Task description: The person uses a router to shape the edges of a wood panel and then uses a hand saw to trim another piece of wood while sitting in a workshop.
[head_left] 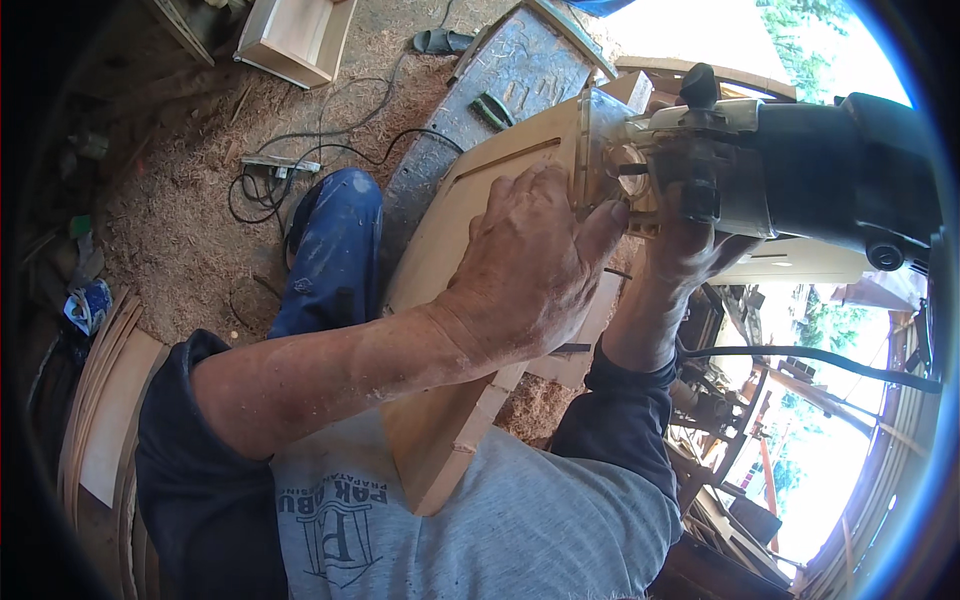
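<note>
My left hand (535, 255) lies flat on a pale curved wooden board (470, 190) with a routed groove, its fingers up against the clear base of a power router. My right hand (690, 250) grips the black and silver router (790, 170) from below, holding it against the board's far edge. The board's near end rests against my grey shirt. The router's black cable (810, 355) trails off to the right.
A grey metal bench (510, 75) carries green-handled pliers (492, 110). My blue trouser leg (335, 250) stands on a sawdust-covered floor (180, 220) with black cables (270, 190). A wooden box (295, 40) sits at the top, bent wood strips (100, 380) at left, stacked parts lower right.
</note>
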{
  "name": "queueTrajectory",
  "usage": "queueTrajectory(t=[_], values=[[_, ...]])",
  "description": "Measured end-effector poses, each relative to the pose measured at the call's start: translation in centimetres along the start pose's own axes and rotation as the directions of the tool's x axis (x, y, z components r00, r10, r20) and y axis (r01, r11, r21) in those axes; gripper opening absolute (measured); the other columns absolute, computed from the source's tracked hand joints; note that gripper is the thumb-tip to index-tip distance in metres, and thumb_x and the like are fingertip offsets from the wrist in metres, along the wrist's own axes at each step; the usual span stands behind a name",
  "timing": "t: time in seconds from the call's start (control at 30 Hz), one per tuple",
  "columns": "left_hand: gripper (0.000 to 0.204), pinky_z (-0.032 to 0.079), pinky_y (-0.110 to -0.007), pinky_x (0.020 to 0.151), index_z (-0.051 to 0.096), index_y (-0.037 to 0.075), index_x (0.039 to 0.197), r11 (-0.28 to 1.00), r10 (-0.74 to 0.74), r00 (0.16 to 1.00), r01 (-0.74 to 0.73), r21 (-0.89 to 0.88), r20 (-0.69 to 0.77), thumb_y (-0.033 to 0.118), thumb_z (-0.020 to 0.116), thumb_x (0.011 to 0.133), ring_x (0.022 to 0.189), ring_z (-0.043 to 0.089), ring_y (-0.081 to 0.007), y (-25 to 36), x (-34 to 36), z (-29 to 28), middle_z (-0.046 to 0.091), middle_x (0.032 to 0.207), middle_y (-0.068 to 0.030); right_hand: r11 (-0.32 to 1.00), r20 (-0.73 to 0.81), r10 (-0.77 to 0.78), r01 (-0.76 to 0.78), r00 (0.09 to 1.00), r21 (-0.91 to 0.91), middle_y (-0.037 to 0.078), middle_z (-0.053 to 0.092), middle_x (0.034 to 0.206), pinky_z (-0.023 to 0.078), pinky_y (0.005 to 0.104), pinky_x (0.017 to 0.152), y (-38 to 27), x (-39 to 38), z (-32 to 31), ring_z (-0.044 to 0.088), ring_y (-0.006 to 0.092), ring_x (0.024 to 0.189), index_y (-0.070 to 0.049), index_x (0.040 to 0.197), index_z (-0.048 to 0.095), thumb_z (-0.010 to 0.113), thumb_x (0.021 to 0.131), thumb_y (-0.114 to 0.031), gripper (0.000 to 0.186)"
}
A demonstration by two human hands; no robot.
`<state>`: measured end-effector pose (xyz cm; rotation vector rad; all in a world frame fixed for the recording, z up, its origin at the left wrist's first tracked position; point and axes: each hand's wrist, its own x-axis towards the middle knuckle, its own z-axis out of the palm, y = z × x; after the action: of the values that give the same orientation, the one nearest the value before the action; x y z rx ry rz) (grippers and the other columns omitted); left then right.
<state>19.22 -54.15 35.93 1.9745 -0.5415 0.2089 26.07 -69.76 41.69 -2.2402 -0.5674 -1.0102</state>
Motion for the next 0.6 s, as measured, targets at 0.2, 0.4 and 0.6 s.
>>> queueTrajectory(t=[0.2, 0.4, 0.6], values=[[0.036, 0.043, -0.047, 0.077, 0.051, 0.002, 0.133, 0.991, 0.105, 0.994, -0.103, 0.09, -0.016, 0.019, 0.051, 0.102, 0.096, 0.051, -0.0325, -0.2, -0.1, 0.0, 0.047, 0.101, -0.0204, 0.993, -0.098, 0.059, -0.048, 0.993, 0.11, 0.006, 0.071, 0.094, 0.05, 0.0381, 0.08, 0.0, -0.1, 0.9, 0.068, 0.0259, 0.078, -0.009, 0.099, 0.069, 0.067, 0.068, -0.026, 0.035], [0.033, 0.041, -0.047, 0.08, 0.052, 0.0, 0.129, 0.999, 0.022, 0.999, -0.023, -0.03, -0.032, 0.017, 0.051, 0.101, 0.097, 0.052, -0.0318, -0.2, 0.0, 0.5, 0.048, 0.101, -0.0209, 0.993, -0.015, -0.12, 0.119, 0.993, -0.006, 0.007, 0.071, 0.094, 0.05, 0.0378, 0.081, 2.0, 0.1, 0.8, 0.067, 0.025, 0.081, -0.01, 0.099, 0.071, 0.067, 0.07, -0.026, 0.033], [0.033, 0.042, -0.047, 0.08, 0.05, -0.001, 0.128, 0.997, 0.08, 0.993, -0.08, 0.0, -0.087, 0.018, 0.05, 0.102, 0.097, 0.052, -0.0312, 0.0, 0.2, 0.6, 0.049, 0.101, -0.0213, 0.995, 0.005, -0.083, 0.083, 0.997, 0.063, 0.008, 0.07, 0.096, 0.05, 0.038, 0.082, 2.0, 0.2, 1.0, 0.066, 0.0247, 0.086, -0.01, 0.1, 0.071, 0.067, 0.073, -0.027, 0.033]])
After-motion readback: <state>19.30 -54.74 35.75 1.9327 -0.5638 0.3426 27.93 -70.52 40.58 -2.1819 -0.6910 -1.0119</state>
